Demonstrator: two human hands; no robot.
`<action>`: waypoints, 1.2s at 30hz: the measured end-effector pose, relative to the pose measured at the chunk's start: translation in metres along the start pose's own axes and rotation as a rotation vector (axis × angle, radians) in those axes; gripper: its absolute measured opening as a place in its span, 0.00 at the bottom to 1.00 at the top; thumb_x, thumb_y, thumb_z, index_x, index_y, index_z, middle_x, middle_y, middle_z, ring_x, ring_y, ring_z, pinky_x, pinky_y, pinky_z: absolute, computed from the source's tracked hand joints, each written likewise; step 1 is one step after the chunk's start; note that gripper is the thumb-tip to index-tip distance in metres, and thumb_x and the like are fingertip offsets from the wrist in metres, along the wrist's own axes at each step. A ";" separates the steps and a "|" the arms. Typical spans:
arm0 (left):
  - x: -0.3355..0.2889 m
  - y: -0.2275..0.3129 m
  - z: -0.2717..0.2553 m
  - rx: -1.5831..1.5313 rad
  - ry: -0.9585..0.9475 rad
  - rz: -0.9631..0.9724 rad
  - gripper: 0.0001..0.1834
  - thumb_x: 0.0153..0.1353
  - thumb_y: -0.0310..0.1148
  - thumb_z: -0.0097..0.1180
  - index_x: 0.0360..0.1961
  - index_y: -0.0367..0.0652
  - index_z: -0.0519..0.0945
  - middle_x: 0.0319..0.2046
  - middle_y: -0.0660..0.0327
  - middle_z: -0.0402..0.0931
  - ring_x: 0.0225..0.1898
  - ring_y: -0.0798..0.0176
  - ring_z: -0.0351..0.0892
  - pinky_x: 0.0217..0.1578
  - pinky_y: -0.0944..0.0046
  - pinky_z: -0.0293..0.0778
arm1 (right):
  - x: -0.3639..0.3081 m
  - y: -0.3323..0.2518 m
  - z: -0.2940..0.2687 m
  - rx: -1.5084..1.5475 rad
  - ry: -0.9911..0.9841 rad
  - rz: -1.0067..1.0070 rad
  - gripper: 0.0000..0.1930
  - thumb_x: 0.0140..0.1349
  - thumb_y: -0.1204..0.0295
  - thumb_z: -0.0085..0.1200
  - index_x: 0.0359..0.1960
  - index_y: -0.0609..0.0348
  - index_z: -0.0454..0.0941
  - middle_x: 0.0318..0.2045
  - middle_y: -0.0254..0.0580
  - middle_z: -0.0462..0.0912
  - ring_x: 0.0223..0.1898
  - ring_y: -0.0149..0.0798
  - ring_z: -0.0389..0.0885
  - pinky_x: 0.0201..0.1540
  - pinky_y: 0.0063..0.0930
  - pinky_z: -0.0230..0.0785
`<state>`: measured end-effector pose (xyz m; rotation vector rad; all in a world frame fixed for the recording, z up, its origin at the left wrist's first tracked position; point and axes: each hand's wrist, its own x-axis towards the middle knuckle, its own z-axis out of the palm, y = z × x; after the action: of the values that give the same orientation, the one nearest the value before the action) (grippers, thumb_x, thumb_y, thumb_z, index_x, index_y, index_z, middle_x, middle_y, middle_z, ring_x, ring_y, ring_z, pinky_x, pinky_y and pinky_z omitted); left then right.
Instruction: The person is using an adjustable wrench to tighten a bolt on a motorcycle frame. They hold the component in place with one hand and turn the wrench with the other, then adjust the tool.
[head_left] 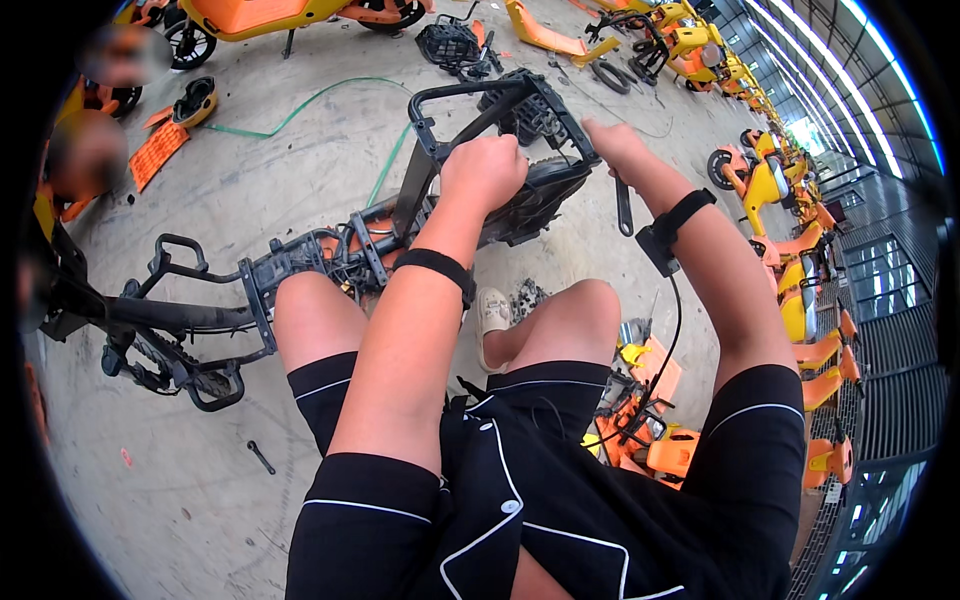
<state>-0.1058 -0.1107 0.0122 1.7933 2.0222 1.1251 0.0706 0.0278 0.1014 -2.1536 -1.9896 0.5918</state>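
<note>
A: Nearest first: how does the bare scooter frame (290, 262) lie?

B: Across the floor in front of the knees (312, 305), running from the far left to the rear hoop (465, 90) by the hands.

A: And the hands?

B: The left hand (485, 172) is curled into a fist at the hoop; whether it grips the tube, I cannot tell. The right hand (618, 150) is closed around a black wrench (625, 210), its handle sticking out below, beside the hoop's right corner. Its head is hidden, so I can't say whether it sits on a bolt.

A: How far along does it look?

B: Part-way, I'd judge. The frame carries no coloured panels, but wiring (345, 240), the rear wheel (558, 172) and the hoop are on it. What remains at that corner doesn't show.

A: Farther out?

B: Orange panels (665, 375) lie loose on the right, a slatted orange panel (158, 155) on the left. Beyond are loose tyres (612, 77), then a row of yellow-and-orange scooters (765, 195) with bodywork on.
</note>
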 end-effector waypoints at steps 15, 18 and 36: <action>0.003 -0.002 0.003 -0.011 -0.003 0.012 0.15 0.66 0.42 0.50 0.36 0.44 0.85 0.38 0.51 0.86 0.43 0.43 0.85 0.44 0.45 0.80 | 0.012 0.007 -0.001 -0.602 0.085 -0.186 0.28 0.60 0.66 0.56 0.54 0.82 0.68 0.44 0.70 0.85 0.46 0.60 0.87 0.48 0.45 0.79; 0.002 -0.001 0.003 -0.016 -0.004 0.015 0.15 0.66 0.41 0.50 0.36 0.44 0.85 0.38 0.51 0.86 0.43 0.43 0.85 0.45 0.45 0.80 | 0.013 0.009 0.000 -0.595 0.083 -0.169 0.28 0.60 0.67 0.56 0.54 0.83 0.67 0.43 0.71 0.85 0.45 0.61 0.87 0.46 0.45 0.79; 0.003 -0.003 0.006 -0.007 0.025 0.003 0.15 0.65 0.42 0.51 0.35 0.45 0.85 0.38 0.51 0.86 0.42 0.42 0.84 0.44 0.45 0.80 | 0.006 0.028 -0.014 -0.559 0.079 -0.442 0.17 0.64 0.73 0.51 0.50 0.72 0.67 0.42 0.71 0.84 0.47 0.67 0.83 0.51 0.52 0.74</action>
<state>-0.1055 -0.1051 0.0071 1.7889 2.0277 1.1590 0.1021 0.0322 0.1024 -1.8181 -2.6994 -0.1331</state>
